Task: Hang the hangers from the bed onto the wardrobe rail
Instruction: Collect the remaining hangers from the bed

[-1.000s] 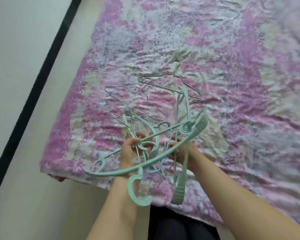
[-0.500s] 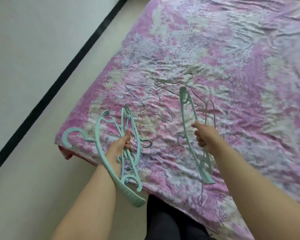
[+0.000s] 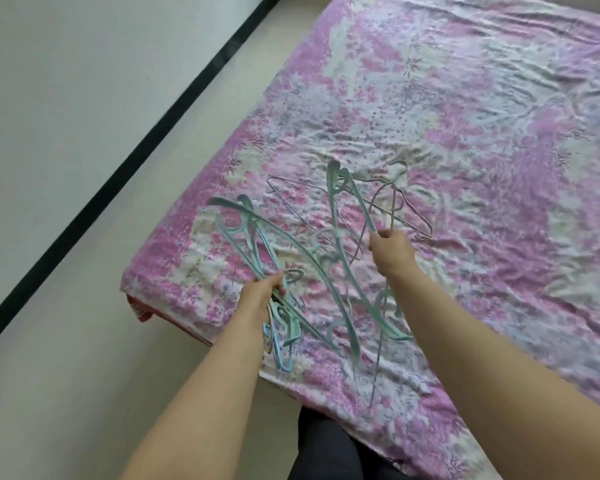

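Observation:
My left hand (image 3: pixel 262 292) grips a bundle of teal plastic hangers (image 3: pixel 257 237) that fans up and left over the bed's near corner, with a blue hanger end (image 3: pixel 281 355) hanging below the wrist. A second set of teal hangers (image 3: pixel 343 209) is gripped in my right hand (image 3: pixel 392 252) together with a thin wire hanger; they stand nearly upright over the bed. More wire hangers (image 3: pixel 413 216) lie flat on the pink floral bedsheet (image 3: pixel 465 116) behind both hands. The wardrobe rail is out of view.
The bed's left edge and near corner (image 3: pixel 132 292) border a beige floor strip (image 3: pixel 66 375). A white wall with a black skirting line (image 3: pixel 118 168) runs diagonally at the left. My dark trouser leg (image 3: pixel 326 445) touches the bed's front edge.
The tangled bunch was pulled apart into two bundles, one per hand. Since half a second ago both hands have risen slightly and the bundles overlap again in the middle.

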Available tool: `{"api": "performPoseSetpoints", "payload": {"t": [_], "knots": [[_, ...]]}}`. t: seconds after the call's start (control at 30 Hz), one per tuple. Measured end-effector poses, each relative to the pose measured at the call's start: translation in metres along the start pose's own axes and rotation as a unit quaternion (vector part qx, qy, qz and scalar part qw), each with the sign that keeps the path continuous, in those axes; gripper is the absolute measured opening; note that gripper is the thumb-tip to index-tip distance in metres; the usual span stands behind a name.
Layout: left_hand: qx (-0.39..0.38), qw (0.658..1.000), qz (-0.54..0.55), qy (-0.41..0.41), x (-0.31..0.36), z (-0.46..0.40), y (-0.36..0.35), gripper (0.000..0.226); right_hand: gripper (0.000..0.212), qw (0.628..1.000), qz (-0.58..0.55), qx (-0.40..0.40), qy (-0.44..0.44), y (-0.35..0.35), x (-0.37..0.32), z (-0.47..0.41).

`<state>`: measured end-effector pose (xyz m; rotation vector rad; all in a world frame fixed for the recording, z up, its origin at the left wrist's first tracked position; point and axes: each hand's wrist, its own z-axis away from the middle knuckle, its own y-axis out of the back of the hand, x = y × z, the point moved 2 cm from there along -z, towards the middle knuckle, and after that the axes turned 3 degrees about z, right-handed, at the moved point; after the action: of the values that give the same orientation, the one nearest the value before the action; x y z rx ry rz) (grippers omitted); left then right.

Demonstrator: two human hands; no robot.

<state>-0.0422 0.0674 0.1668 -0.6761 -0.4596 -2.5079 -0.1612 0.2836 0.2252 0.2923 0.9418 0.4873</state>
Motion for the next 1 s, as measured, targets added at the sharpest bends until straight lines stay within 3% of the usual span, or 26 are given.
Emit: {"api": "performPoseSetpoints", "payload": {"t": [0.1, 0.2, 0.3, 0.4, 0.47, 0.63, 0.7, 0.8, 0.9, 0.93, 1.0], "knots": [[-0.013, 1.0, -0.015, 0.013, 0.01, -0.012, 0.008, 0.06, 0.01, 0.998, 0.054, -0.025, 0.032, -0.007, -0.013, -0.011], [-0.023, 0.999, -0.007, 0.023, 0.019, -0.016, 0.006, 0.062, 0.004, 0.99, 0.085, -0.101, 0.044, -0.03, -0.021, -0.021], [-0.108, 0.987, 0.117, 0.036, 0.023, -0.016, -0.016, 0.067, 0.014, 0.967, 0.14, -0.196, 0.082, -0.066, -0.031, -0.024], [-0.171, 0.951, 0.253, 0.048, 0.026, -0.016, -0.048, 0.052, 0.008, 0.935, 0.222, -0.231, 0.156, -0.107, -0.038, -0.018], [-0.18, 0.939, 0.288, 0.059, 0.029, -0.022, -0.06, 0.049, 0.008, 0.923, 0.265, -0.22, 0.175, -0.124, -0.04, -0.022], [-0.109, 0.94, 0.309, 0.093, 0.043, -0.064, -0.055, 0.039, 0.024, 0.878, 0.27, -0.33, 0.217, -0.141, -0.035, -0.053], [-0.107, 0.943, 0.306, 0.078, 0.05, -0.075, -0.058, 0.04, 0.026, 0.908, 0.224, -0.278, 0.219, -0.141, -0.032, -0.067], [-0.105, 0.952, 0.28, 0.069, 0.062, -0.091, -0.072, 0.036, 0.037, 0.969, 0.118, -0.105, 0.188, -0.136, -0.025, -0.096], [-0.065, 0.953, 0.284, 0.086, 0.073, -0.106, -0.091, 0.026, 0.025, 0.994, -0.022, 0.043, 0.099, -0.118, -0.017, -0.144], [-0.047, 0.953, 0.285, 0.086, 0.076, -0.112, -0.095, 0.025, 0.021, 0.996, -0.042, 0.058, 0.057, -0.111, -0.012, -0.166], [-0.031, 0.96, 0.265, 0.084, 0.08, -0.119, -0.105, 0.029, 0.039, 0.999, -0.003, 0.034, -0.023, -0.1, 0.003, -0.213]]}}
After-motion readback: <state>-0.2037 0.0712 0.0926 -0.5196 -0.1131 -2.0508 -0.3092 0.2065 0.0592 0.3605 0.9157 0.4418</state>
